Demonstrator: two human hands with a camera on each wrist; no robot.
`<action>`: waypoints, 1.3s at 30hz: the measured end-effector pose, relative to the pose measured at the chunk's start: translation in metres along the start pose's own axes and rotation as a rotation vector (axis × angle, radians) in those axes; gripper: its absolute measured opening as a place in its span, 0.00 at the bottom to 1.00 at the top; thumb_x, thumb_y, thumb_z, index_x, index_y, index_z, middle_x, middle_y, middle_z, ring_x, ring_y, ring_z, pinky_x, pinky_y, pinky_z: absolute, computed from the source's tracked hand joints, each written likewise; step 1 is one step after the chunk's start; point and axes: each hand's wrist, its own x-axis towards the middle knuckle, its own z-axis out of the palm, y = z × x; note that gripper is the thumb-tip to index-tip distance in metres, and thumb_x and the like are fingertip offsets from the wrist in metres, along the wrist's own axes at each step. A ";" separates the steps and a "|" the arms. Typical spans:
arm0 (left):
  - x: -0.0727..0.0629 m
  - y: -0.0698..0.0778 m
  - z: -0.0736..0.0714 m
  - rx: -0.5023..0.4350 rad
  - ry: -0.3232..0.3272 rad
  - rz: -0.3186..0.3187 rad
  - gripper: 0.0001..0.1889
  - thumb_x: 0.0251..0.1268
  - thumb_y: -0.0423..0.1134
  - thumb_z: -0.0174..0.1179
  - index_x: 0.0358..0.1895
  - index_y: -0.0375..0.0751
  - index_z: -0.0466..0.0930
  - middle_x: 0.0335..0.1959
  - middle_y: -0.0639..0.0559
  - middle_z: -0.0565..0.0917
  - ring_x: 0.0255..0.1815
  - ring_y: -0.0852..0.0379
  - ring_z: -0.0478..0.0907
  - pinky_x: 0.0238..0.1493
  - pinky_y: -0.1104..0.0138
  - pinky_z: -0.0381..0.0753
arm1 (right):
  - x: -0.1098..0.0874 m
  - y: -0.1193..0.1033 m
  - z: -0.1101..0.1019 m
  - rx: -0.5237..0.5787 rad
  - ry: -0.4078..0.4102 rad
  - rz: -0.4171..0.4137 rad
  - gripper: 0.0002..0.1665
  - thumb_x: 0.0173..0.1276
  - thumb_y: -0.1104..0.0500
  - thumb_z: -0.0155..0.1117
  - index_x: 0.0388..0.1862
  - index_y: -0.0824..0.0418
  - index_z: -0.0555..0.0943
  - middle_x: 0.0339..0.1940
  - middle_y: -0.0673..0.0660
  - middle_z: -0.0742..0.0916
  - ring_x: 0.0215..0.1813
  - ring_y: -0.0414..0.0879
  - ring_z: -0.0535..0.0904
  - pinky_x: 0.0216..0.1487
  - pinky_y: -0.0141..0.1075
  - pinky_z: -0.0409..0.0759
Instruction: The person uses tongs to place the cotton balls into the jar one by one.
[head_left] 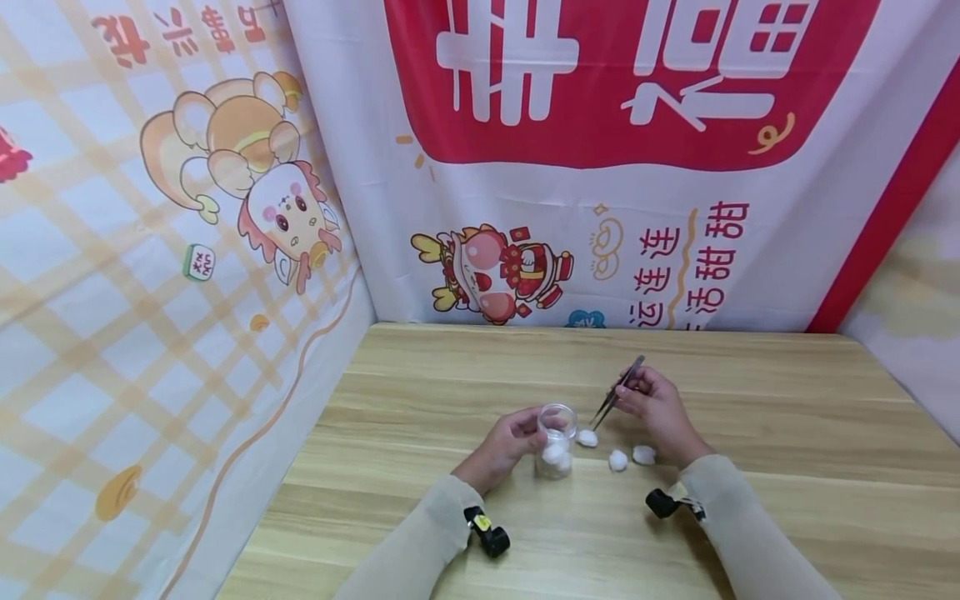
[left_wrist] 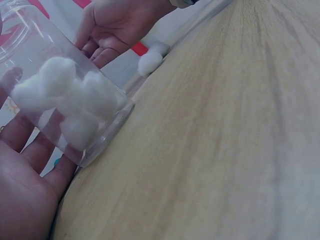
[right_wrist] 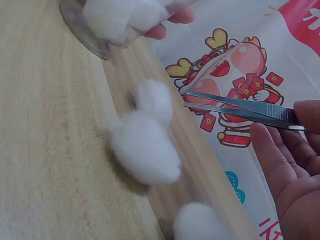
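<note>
My left hand (head_left: pixel 516 442) grips a clear plastic jar (head_left: pixel 556 442), its fingers wrapped round the side. Several white cotton balls (left_wrist: pixel 75 95) lie inside the jar, which stands upright on the table with an open mouth. In my right hand (head_left: pixel 660 408) a pair of metal tweezers (head_left: pixel 617 393) is pinched between thumb and fingers, points angled down. The tweezer tips are slightly apart with nothing between them in the right wrist view. Just below the tips lies one loose cotton ball (head_left: pixel 587 438), beside the jar. Two more, a cotton ball (head_left: pixel 618 461) and another cotton ball (head_left: pixel 643 455), lie nearer the right wrist.
The wood-grain table (head_left: pixel 420 375) runs back to a printed cloth (head_left: pixel 360 167) hanging behind it. A second printed cloth (head_left: pixel 187 333) hangs along the left side. Small black cameras (head_left: pixel 491 537) are strapped at both wrists.
</note>
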 end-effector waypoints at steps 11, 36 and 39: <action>0.000 0.000 -0.001 0.015 -0.011 0.024 0.34 0.61 0.61 0.60 0.67 0.48 0.72 0.58 0.49 0.81 0.64 0.52 0.72 0.64 0.60 0.68 | 0.001 0.002 0.004 -0.066 -0.008 0.055 0.19 0.70 0.66 0.61 0.54 0.72 0.68 0.45 0.65 0.78 0.46 0.48 0.81 0.51 0.41 0.81; -0.002 0.002 0.000 0.010 -0.003 0.006 0.34 0.61 0.60 0.60 0.68 0.47 0.71 0.59 0.49 0.80 0.64 0.53 0.72 0.64 0.61 0.69 | 0.001 0.008 0.005 -0.123 -0.057 0.072 0.22 0.70 0.67 0.61 0.56 0.77 0.66 0.44 0.65 0.80 0.44 0.49 0.81 0.48 0.42 0.82; -0.002 0.002 0.000 0.012 -0.002 0.001 0.34 0.61 0.60 0.60 0.68 0.49 0.71 0.59 0.50 0.80 0.64 0.53 0.72 0.64 0.61 0.69 | 0.001 0.006 0.003 -0.110 -0.064 0.067 0.24 0.69 0.65 0.63 0.56 0.77 0.66 0.43 0.65 0.80 0.44 0.50 0.82 0.48 0.43 0.82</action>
